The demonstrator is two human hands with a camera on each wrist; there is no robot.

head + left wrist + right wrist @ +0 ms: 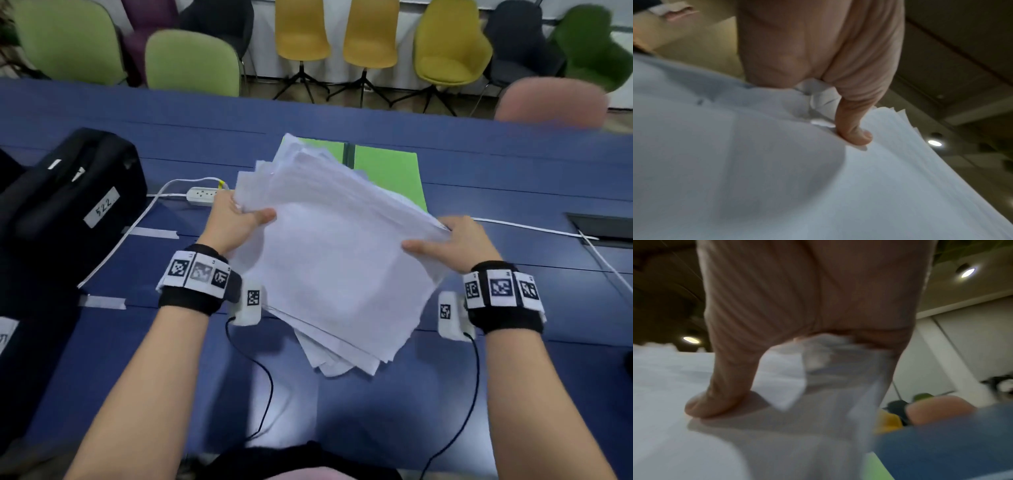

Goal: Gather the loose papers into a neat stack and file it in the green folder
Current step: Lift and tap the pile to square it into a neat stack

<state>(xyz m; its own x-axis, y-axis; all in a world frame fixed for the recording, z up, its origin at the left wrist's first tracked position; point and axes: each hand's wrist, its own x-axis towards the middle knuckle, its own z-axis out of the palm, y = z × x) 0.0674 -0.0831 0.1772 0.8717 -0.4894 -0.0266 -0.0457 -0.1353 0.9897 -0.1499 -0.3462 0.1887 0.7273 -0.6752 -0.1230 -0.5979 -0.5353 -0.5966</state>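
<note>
A thick, uneven stack of white papers [329, 260] is held tilted above the blue table [513, 171], its edges fanned out. My left hand [236, 219] grips the stack's left edge, thumb on top. My right hand [455, 240] grips the right edge, thumb on top. The left wrist view shows my thumb [855, 129] pressing the paper stack [777, 178]; the right wrist view shows the same for my right thumb [715, 394] on the sheets [694, 434]. The green folder [387, 171] lies open on the table behind the stack, partly hidden by it.
A black bag [68, 198] sits at the left. A white power strip [202, 195] and its cable lie near my left hand. A white cable [531, 226] runs right toward a table cutout [603, 226]. Chairs [370, 34] line the far side.
</note>
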